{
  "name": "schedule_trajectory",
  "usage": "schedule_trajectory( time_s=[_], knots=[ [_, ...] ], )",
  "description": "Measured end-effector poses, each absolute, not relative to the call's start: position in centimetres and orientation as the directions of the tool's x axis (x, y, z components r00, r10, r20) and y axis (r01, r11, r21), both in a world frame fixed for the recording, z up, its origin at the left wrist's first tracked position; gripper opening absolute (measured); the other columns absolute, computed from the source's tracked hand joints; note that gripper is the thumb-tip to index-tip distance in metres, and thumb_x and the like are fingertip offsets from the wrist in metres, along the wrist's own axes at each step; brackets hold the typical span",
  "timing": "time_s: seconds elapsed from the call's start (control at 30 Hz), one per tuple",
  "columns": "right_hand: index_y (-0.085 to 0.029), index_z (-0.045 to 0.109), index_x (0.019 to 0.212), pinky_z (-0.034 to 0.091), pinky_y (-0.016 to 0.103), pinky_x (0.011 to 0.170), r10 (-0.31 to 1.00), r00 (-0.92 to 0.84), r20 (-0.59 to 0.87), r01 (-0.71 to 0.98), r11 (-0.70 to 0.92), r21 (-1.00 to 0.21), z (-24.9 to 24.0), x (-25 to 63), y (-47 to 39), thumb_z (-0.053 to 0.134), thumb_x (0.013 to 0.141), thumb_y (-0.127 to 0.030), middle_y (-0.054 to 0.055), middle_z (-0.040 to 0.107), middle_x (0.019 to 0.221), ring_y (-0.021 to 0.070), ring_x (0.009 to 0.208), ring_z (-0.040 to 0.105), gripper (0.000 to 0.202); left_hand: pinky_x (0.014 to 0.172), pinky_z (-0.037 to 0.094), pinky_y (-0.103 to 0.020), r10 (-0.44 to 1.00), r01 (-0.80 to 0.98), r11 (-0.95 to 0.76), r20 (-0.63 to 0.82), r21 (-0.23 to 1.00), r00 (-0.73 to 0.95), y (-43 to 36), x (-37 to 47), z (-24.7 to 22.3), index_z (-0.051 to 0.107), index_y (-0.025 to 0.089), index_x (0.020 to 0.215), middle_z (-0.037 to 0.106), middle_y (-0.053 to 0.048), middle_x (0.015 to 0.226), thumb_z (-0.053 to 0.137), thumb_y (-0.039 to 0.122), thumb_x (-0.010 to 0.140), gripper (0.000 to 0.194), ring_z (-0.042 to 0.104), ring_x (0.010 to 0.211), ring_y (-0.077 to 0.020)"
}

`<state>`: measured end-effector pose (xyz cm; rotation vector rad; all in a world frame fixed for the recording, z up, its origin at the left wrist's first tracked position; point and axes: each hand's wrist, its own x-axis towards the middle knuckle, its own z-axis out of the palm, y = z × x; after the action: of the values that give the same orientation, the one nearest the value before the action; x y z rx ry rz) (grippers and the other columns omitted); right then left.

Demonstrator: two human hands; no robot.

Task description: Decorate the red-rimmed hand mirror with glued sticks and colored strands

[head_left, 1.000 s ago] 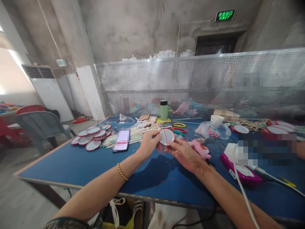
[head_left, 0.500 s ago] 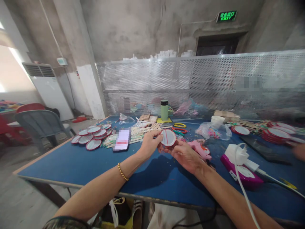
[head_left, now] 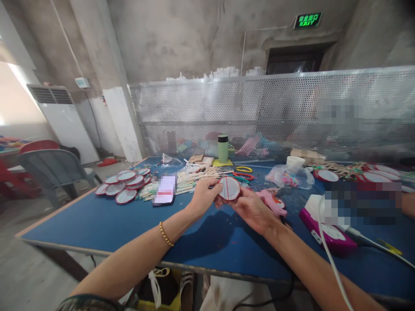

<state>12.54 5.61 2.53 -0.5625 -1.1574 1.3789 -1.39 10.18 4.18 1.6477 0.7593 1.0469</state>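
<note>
A round white disc [head_left: 230, 188] with a red rim and red lines across its face is held up over the blue table, between both hands. My left hand [head_left: 205, 195] pinches its left edge, thumb on the face. My right hand [head_left: 252, 208] grips the lower right edge, its fingers partly hidden behind the disc. A pink glue gun [head_left: 271, 202] lies just right of my right hand. Behind the hands are wooden sticks [head_left: 186, 181] and scissors with red handles [head_left: 243, 176].
Similar discs [head_left: 126, 196] are piled at the left, beside a phone [head_left: 165, 190]. A green bottle [head_left: 223, 149] stands at the back. To the right are a plastic bag [head_left: 288, 178], a purple power strip [head_left: 327, 233] with a white cable, and more discs [head_left: 376, 177].
Both hands hold the disc nearly as before. The view has shifted slightly. At the far right, another person's hand has moved partly out of view.
</note>
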Motion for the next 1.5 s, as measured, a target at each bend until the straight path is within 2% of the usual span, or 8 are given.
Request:
schedule_trajectory(
  time_s=[0.23, 0.43, 0.63, 0.83, 1.0, 1.3, 1.37, 1.5],
  knots=[
    [-0.022, 0.071, 0.091, 0.048, 0.035, 0.086, 0.963, -0.115, 0.243, -0.442, 0.17, -0.881, 2.7, 12.6, 5.5, 0.051, 0.048, -0.009, 0.001, 0.073, 0.092, 0.024, 0.097, 0.062, 0.049, 0.035, 0.042, -0.018, 0.853, -0.042, -0.289, 0.278, 0.956, 0.442, 10.1, -1.3, 3.9, 0.057, 0.015, 0.07, 0.055, 0.003, 0.046, 0.059, 0.035, 0.076, 0.021, 0.053, 0.037, -0.0102],
    [-0.022, 0.072, 0.084, 0.048, 0.037, 0.088, 0.964, -0.095, 0.25, -0.418, 0.19, -0.889, 2.6, 12.7, 5.7, 0.051, 0.047, -0.011, 0.002, 0.073, 0.093, 0.026, 0.101, 0.061, 0.043, 0.035, 0.042, -0.019, 0.851, -0.046, -0.277, 0.267, 0.96, 0.451, 10.1, -1.4, 3.9, 0.057, 0.015, 0.072, 0.054, 0.003, 0.046, 0.059, 0.036, 0.076, 0.021, 0.054, 0.039, -0.0109],
    [-0.021, 0.072, 0.081, 0.048, 0.036, 0.089, 0.969, -0.076, 0.234, -0.473, 0.171, -0.864, 2.5, 12.9, 5.8, 0.053, 0.047, -0.009, 0.002, 0.074, 0.094, 0.0249, 0.101, 0.062, 0.041, 0.035, 0.041, -0.018, 0.845, -0.019, -0.291, 0.266, 0.957, 0.463, 10.1, -1.4, 4.0, 0.056, 0.015, 0.071, 0.054, 0.003, 0.046, 0.06, 0.039, 0.076, 0.025, 0.052, 0.037, -0.0104],
    [-0.02, 0.07, 0.076, 0.05, 0.036, 0.085, 0.983, -0.015, 0.182, -0.488, 0.152, -0.86, 2.2, 13.4, 6.1, 0.059, 0.049, -0.01, 0.002, 0.074, 0.088, 0.024, 0.095, 0.065, 0.03, 0.035, 0.042, -0.019, 0.832, -0.033, -0.288, 0.267, 0.957, 0.486, 10.0, -1.4, 4.0, 0.054, 0.016, 0.07, 0.054, 0.002, 0.048, 0.06, 0.04, 0.077, 0.026, 0.053, 0.039, -0.0106],
    [-0.021, 0.069, 0.079, 0.05, 0.035, 0.079, 0.982, 0.024, 0.186, -0.476, 0.175, -0.862, 2.3, 13.5, 6.2, 0.059, 0.049, -0.011, 0.001, 0.073, 0.085, 0.0239, 0.091, 0.065, 0.033, 0.036, 0.042, -0.019, 0.83, -0.024, -0.278, 0.253, 0.96, 0.497, 9.9, -1.4, 4.0, 0.054, 0.016, 0.07, 0.054, 0.002, 0.046, 0.061, 0.041, 0.077, 0.027, 0.053, 0.038, -0.0104],
    [-0.021, 0.066, 0.078, 0.045, 0.03, 0.06, 0.922, 0.354, 0.16, -0.25, 0.258, -0.933, 2.0, 14.8, 6.7, 0.065, 0.06, -0.03, 0.002, 0.068, 0.073, 0.0171, 0.065, 0.059, 0.02, 0.036, 0.04, -0.018, 0.827, -0.003, -0.307, 0.268, 0.952, 0.495, 10.1, -1.4, 3.8, 0.053, 0.016, 0.068, 0.054, 0.003, 0.046, 0.06, 0.039, 0.078, 0.025, 0.051, 0.037, -0.0097],
    [-0.021, 0.065, 0.08, 0.044, 0.03, 0.057, 0.88, 0.42, 0.22, -0.153, 0.308, -0.939, 2.1, 14.8, 6.5, 0.066, 0.065, -0.037, 0.001, 0.065, 0.071, 0.0167, 0.062, 0.057, 0.022, 0.035, 0.04, -0.018, 0.836, 0.011, -0.324, 0.281, 0.946, 0.472, 10.5, -1.4, 3.7, 0.053, 0.017, 0.068, 0.054, 0.003, 0.045, 0.059, 0.037, 0.078, 0.024, 0.051, 0.036, -0.01],
    [-0.023, 0.063, 0.075, 0.043, 0.031, 0.06, 0.763, 0.406, 0.503, 0.251, 0.436, -0.864, 2.1, 14.3, 5.9, 0.064, 0.074, -0.041, 0.002, 0.064, 0.068, 0.0176, 0.062, 0.055, 0.019, 0.038, 0.042, -0.019, 0.872, 0.017, -0.343, 0.312, 0.939, 0.376, 11.4, -1.6, 3.7, 0.055, 0.016, 0.068, 0.053, 0.003, 0.043, 0.055, 0.03, 0.078, 0.017, 0.051, 0.037, -0.0106]
  ],
)
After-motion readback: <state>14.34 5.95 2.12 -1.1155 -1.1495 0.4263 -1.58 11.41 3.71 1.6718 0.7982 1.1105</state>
